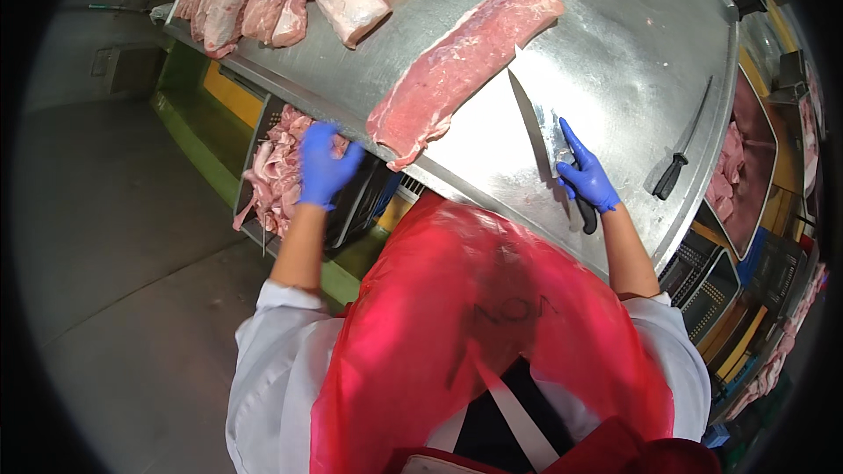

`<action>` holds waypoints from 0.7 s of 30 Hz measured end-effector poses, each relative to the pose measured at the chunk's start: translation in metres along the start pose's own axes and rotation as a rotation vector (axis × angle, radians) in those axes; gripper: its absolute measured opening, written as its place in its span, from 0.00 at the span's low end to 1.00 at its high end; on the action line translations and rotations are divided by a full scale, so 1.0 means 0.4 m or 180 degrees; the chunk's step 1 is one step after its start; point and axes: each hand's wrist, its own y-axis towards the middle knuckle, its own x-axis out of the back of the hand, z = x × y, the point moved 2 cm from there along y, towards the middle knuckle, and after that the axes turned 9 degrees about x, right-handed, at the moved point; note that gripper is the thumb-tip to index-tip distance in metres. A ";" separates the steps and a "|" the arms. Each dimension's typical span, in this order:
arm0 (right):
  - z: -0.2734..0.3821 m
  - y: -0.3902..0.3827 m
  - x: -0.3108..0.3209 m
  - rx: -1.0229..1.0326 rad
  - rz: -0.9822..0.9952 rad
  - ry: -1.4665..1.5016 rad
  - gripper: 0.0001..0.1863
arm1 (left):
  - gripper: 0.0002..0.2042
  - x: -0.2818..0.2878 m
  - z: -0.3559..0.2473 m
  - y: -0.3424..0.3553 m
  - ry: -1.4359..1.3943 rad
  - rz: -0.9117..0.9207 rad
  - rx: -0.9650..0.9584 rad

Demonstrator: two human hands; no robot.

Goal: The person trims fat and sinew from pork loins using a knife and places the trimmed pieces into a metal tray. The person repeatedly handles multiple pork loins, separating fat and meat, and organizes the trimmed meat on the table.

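My left hand (325, 167), in a blue glove, has its fingers apart beside the table's near edge, over a crate of pink meat trimmings (272, 175). My gloved right hand (587, 177) is closed on a black-handled knife (588, 216), whose pale blade points toward the far side. A long, trimmed slab of pink meat (461, 66) lies diagonally on the steel table (641, 44), between and beyond my hands. A second, thinner knife (669, 175) rests to the right of my right hand.
Large meat pieces (338, 9) are heaped at the table's far left. A tray with meat (727, 171) and stacked dark crates (702, 290) stand along the right. Green and yellow framing (189, 114) runs under the table. Grey floor (123, 254) spreads to the left.
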 end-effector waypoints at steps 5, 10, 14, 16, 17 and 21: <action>-0.004 -0.078 -0.006 -0.0062 -0.0191 -0.0017 0.44 | 0.47 -0.270 -0.215 0.209 -0.0036 0.0733 0.0031; -0.058 -0.199 0.028 -0.0049 -0.0893 0.0038 0.44 | 0.55 -0.382 -0.327 0.219 -0.0511 0.0598 0.1470; -0.122 -0.262 0.047 0.0112 -0.1476 0.0101 0.44 | 0.55 -0.488 -0.411 0.009 -0.1032 0.1209 0.1187; -0.140 -0.301 0.053 0.0112 -0.1804 0.0312 0.44 | 0.48 -0.391 -0.537 0.044 -0.0790 0.2445 0.0285; -0.129 -0.317 0.051 0.0038 -0.1928 0.0455 0.44 | 0.43 -0.368 -0.582 0.110 -0.0590 0.2221 -0.0329; -0.112 -0.292 0.073 0.0290 -0.2440 0.0375 0.43 | 0.49 -0.409 -0.635 0.408 0.0934 0.1363 -0.1995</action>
